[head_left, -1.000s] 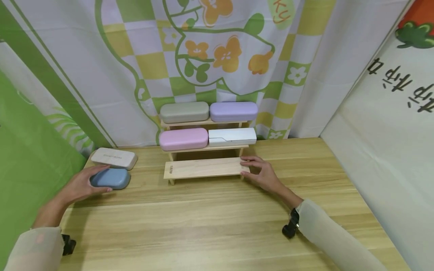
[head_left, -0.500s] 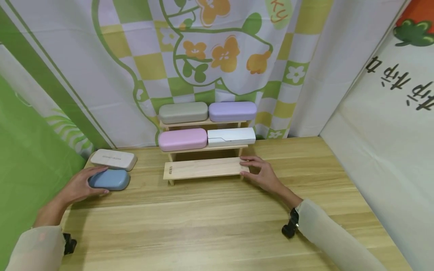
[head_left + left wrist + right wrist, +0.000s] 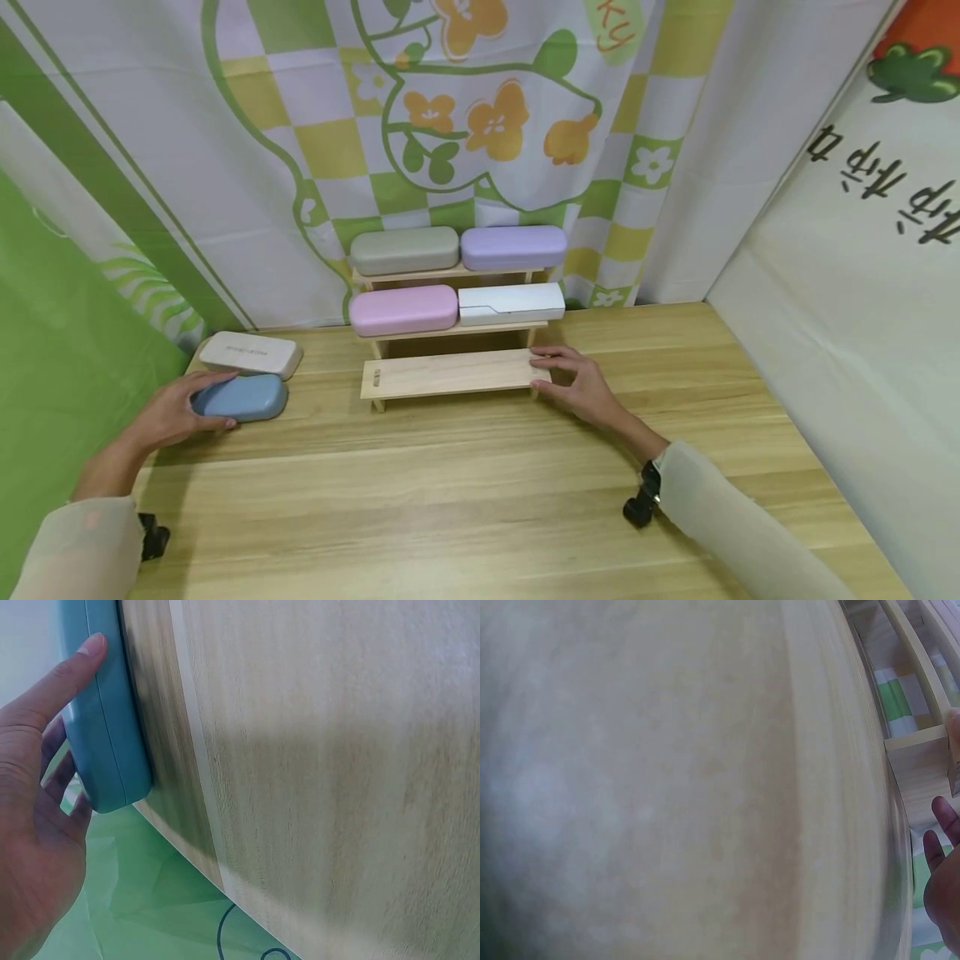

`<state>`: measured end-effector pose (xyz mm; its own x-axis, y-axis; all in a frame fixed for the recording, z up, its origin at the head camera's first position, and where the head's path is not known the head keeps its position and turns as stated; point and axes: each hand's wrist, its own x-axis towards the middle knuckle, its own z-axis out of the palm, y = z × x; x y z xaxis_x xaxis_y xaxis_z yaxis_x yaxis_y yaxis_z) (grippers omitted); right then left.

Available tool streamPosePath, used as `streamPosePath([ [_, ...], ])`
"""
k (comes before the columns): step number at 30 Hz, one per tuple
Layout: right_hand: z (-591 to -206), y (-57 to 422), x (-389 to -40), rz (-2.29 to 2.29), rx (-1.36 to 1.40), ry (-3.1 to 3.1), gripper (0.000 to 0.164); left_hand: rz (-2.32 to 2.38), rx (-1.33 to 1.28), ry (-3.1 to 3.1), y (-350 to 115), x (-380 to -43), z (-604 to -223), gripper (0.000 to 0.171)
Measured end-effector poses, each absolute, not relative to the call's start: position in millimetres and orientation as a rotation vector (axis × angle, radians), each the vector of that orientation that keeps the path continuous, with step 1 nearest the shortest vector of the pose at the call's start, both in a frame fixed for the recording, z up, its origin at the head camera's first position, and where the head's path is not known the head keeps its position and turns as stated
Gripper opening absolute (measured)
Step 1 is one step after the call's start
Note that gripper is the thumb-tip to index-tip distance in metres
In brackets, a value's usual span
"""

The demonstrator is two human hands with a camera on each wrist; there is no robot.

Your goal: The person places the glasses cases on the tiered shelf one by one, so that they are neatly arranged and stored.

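Note:
At the table's left side my left hand holds a blue glasses case lying on the table. The left wrist view has the thumb along one long side of this case, the other fingers behind it and partly hidden. My right hand grips the right end of the lowest step of a wooden three-step stand, and that step bears nothing. In the right wrist view only part of the hand shows, beside the stand's end.
A white glasses case lies just behind the blue one. On the middle step sit a pink case and a white case; on the top step, a grey case and a purple case. A patterned curtain hangs behind.
My left hand has shifted very slightly left over the blue case, and its thumb has drawn back a little. The right hand stays on the stand. The head view has shifted slightly.

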<state>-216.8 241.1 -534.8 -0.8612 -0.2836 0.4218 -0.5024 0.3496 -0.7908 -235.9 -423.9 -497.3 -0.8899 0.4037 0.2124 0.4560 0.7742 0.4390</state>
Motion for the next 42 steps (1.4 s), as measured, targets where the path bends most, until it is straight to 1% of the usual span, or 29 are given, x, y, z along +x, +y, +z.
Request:
streamPosePath([
  [4, -531.5, 237.7, -214.1, 1.506, 0.705, -2.392, 0.037, -0.755, -0.672, -2.862, -424.9, -234.6, -497.7, 0.078],
  [9, -509.8, 228.9, -201.9, 1.513, 0.713, -2.37, 0.035, -0.76, -0.623, -2.904, -423.4, -231.8, -495.1, 0.076],
  [13, -503.5, 227.0, -198.6, 1.484, 0.74, -2.359, 0.035, -0.763, -0.608, -2.919, -422.3, -228.5, -494.1, 0.077],
  [25, -531.2, 238.2, -213.6, 1.479, 0.7, -2.399, 0.037, -0.722, -0.606, -2.938, -418.1, -224.4, -493.5, 0.078],
  [42, -532.3, 239.6, -215.2, 1.518, 0.689, -2.406, 0.037, -0.713, -0.557, -2.979, -417.4, -221.4, -489.5, 0.08],
])
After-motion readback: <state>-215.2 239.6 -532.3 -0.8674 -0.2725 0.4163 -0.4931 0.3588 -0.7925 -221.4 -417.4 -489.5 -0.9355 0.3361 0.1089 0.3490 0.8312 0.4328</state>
